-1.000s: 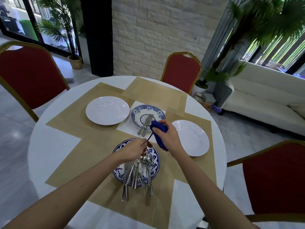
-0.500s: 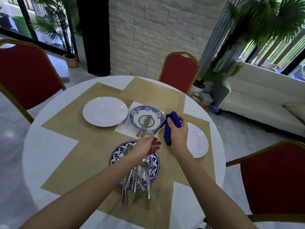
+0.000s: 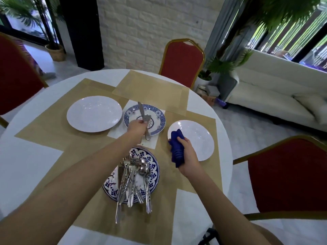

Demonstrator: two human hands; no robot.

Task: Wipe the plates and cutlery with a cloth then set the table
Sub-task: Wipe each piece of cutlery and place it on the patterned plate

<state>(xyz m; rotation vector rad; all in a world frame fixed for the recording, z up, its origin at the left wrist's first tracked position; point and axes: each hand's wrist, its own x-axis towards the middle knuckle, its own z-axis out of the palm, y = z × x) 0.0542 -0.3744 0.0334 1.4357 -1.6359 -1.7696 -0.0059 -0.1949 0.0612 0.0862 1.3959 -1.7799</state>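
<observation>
The left hand's fingers (image 3: 142, 123) are curled round a silver table knife (image 3: 140, 110). Its long axis runs near to far, blade tip away, over the small blue-patterned plate (image 3: 160, 119) at the far middle of the surface (image 3: 26, 156). The right hand's fingers (image 3: 181, 139) clamp a bunched dark-blue cloth (image 3: 176, 150) just to the right. The heap of silver cutlery (image 3: 134, 177) on the large blue-patterned plate (image 3: 154, 167) lies nearer, under the left forearm, so the left hand probably takes the next piece.

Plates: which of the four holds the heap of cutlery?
The blue-patterned plate nearest the person. The farther patterned plate has only a few pieces; the left white plate and right white plate carry none.
</observation>
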